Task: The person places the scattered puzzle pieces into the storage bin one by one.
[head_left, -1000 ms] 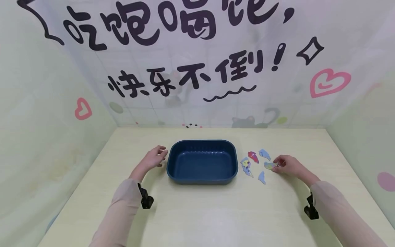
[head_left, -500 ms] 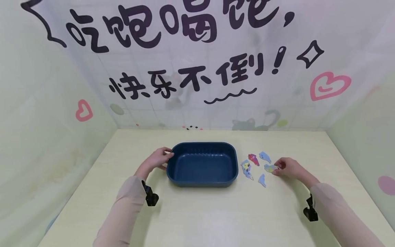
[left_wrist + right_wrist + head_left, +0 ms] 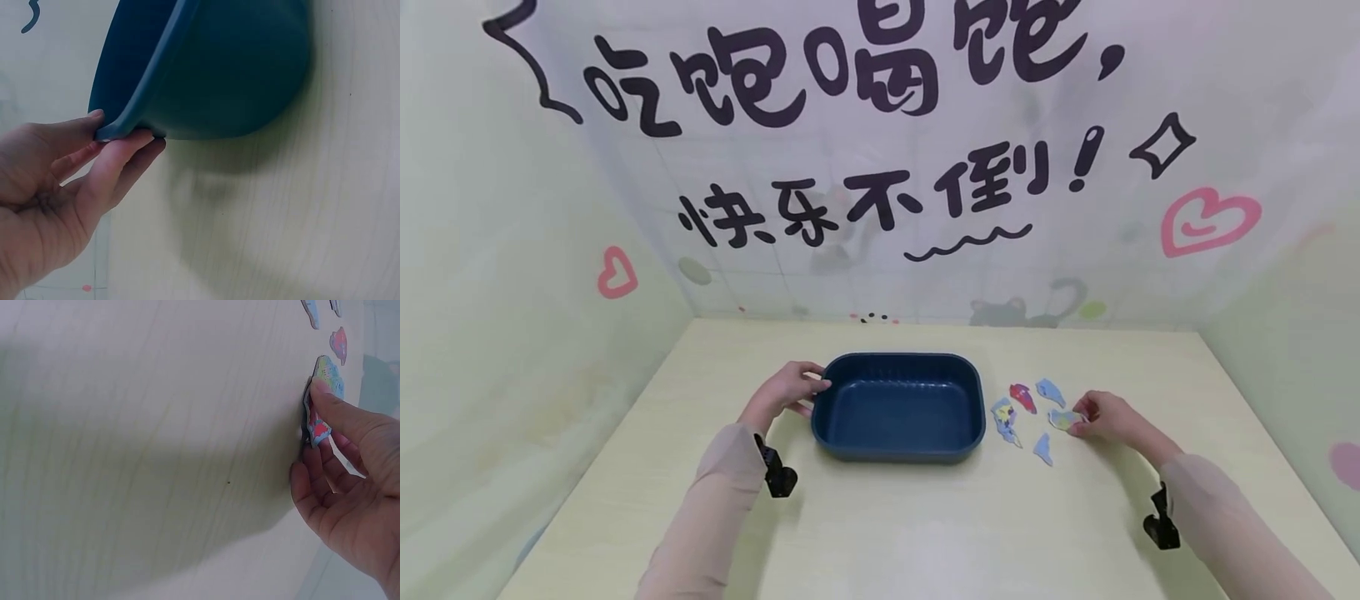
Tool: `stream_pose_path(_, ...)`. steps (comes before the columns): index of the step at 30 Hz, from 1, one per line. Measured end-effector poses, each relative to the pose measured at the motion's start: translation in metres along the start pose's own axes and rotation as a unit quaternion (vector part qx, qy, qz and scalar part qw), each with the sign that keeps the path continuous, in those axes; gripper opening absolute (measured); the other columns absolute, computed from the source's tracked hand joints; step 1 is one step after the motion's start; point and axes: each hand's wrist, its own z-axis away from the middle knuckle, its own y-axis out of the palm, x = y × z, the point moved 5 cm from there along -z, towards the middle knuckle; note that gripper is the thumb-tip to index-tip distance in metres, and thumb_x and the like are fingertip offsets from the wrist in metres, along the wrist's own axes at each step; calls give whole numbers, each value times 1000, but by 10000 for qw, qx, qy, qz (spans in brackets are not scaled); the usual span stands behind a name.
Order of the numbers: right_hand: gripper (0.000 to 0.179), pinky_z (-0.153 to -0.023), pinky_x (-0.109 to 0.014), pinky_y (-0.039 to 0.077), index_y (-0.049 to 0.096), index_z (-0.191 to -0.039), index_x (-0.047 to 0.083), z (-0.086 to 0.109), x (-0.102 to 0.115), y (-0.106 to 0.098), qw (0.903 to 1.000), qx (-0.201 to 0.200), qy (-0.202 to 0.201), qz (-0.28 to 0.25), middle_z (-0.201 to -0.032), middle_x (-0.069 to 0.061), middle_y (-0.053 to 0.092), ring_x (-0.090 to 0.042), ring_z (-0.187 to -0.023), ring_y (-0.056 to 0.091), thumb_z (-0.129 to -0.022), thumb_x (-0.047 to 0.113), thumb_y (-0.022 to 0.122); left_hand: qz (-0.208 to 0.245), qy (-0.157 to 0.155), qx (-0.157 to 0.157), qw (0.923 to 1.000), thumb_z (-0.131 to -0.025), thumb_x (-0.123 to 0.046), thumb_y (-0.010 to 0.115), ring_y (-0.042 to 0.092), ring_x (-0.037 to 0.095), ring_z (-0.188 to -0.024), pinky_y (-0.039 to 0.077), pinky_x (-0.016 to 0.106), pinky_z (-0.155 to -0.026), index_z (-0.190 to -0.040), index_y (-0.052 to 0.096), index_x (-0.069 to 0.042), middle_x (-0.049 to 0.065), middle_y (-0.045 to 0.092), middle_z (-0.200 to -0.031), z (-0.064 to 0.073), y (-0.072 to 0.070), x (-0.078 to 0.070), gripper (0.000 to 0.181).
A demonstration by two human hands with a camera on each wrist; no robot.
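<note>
A dark blue rectangular tub (image 3: 898, 417) with rounded corners and a bare inside stands mid-table. My left hand (image 3: 786, 387) pinches its left rim, thumb on the inner side and fingers under the lip, as the left wrist view shows on the tub wall (image 3: 231, 75). On the right, my right hand (image 3: 1112, 419) holds a flat, jagged puzzle piece (image 3: 1063, 420) by its right end between thumb and fingers. In the right wrist view this puzzle piece (image 3: 330, 375) shows green, blue and red print, with the thumb over its face and the fingers partly hidden behind it.
Several other puzzle pieces lie between tub and right hand: a red one (image 3: 1022, 397), a light blue one (image 3: 1051, 392), a yellow-and-blue one (image 3: 1005, 421) and a small blue one (image 3: 1042, 448). A printed cloth wall (image 3: 865, 283) rises behind the pale table (image 3: 895, 533).
My left hand has moved right from beside the tub and taken hold of its rim. The right hand has stayed at the same puzzle piece. The head view has tilted slightly up.
</note>
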Motion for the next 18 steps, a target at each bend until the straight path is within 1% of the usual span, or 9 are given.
stream_pose_path(6,34,-63,-26,38,55,-93,-8,2,2,0,10000,-31,-31,40,-79,-8,52,-18,-74,44,-76,14,74,194,-138,-107,9997,-92,-17,55,62,15,-81,54,25,-52,-129,44,-2,19,61,-110,0,-1,4,42)
stream_pose_path(9,34,-63,-27,37,54,-93,-8,2,3,0,9999,-53,-69,64,-79,-8,51,-18,-74,43,-75,14,74,208,-169,-145,9995,-92,-18,55,63,16,-83,54,24,-51,-129,45,-3,18,61,-110,0,-1,5,41)
stream_pose_path(14,30,-61,-24,35,54,-90,-7,5,3,1,9997,-76,-219,83,-76,-6,50,-16,-71,42,-75,10,74,163,-162,-135,9996,-92,-19,55,63,20,-91,54,24,-52,-129,45,-4,20,60,-115,3,1,4,41)
stream_pose_path(18,27,-58,-22,36,55,-91,-8,5,4,-1,9998,43,-213,16,-76,-6,50,-16,-71,42,-77,8,71,141,-190,-214,9995,-92,-19,55,63,20,-90,55,25,-54,-129,46,-4,20,60,-115,5,0,5,40)
